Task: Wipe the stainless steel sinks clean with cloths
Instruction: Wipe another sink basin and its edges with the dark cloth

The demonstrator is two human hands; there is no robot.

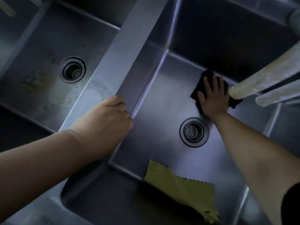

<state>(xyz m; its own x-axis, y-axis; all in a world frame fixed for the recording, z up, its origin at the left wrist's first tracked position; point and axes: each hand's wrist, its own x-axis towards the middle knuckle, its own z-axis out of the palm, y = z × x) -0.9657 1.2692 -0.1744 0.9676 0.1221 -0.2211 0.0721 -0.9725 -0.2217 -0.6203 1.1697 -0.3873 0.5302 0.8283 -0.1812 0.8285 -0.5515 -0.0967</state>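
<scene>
Head view: right hand (212, 96) presses a black cloth (198, 90) flat, fingers spread, on the right sink (155, 127) floor above its drain (194, 132). Left hand (107, 122) curls its grip over the divider (129, 54). A yellow cloth (180, 187) drapes over the near rim.

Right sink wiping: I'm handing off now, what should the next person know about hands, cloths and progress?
Right hand: fingers spread flat, pressing the dark cloth on the floor of the right sink, near the far wall above its drain.
Left hand: holds no cloth, fingers curled over the divider between the basins.
Yellow cloth: draped over the right sink's near edge, unused.
Done: right sink floor looks mostly clean.
Left: the left sink shows stains by its drain; wipe it.
</scene>
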